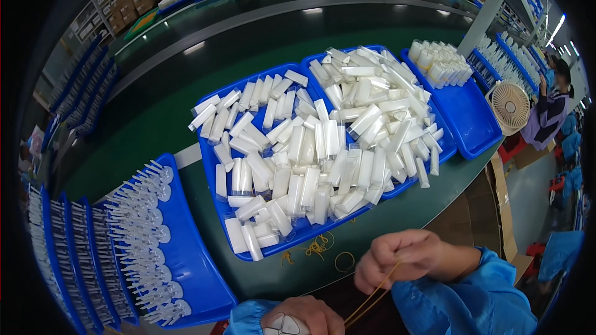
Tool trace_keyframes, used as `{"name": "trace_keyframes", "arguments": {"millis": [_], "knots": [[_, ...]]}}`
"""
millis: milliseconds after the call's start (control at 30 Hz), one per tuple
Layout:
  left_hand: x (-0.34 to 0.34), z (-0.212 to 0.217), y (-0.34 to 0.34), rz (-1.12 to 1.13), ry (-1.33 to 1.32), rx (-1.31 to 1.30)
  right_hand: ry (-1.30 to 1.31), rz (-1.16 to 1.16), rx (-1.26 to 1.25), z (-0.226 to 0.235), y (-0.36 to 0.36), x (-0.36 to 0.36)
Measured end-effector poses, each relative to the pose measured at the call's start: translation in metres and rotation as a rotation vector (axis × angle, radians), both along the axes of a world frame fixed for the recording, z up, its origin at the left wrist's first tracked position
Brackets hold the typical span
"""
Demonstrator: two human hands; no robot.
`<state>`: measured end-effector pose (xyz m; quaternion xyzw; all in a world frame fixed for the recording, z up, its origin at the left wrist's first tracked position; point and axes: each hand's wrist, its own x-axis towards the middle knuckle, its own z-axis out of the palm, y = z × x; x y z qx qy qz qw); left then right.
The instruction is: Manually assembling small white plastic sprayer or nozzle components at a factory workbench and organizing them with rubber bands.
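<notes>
Right fingers: curled into a fist on the right hand, pinching one end of a yellow rubber band pulled taut.
Left fingers: the left hand, at the lower edge, is closed around a small white bundle where the band's other end runs.
Band position: stretched slantwise between both hands, above the table's near edge.
Loose bands: lying on the green table, just ahead of the hands.
Middle tray: blue, heaped with white plastic pieces.
Left tray: blue, with rows of clear nozzles.
Fan: to the right.
</notes>
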<state>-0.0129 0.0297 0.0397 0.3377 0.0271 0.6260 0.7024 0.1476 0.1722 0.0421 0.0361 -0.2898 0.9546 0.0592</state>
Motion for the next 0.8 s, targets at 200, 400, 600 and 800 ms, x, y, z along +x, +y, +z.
{"name": "trace_keyframes", "arguments": {"millis": [200,400,600,800], "knots": [[0.017,-0.013,-0.003,0.796,0.78,-0.163,0.091,0.154,-0.203,0.011,0.029,0.005],[0.022,0.001,0.005,0.927,1.32,-0.37,0.289,0.351,1.271,0.045,-0.003,-0.022],[-0.001,0.003,-0.002,0.585,0.259,-0.503,0.672,0.245,0.455,-0.01,-0.003,-0.025],[0.01,-0.004,0.005,0.849,0.477,-0.345,-0.187,-0.116,-0.135,0.015,0.015,-0.009]]}}
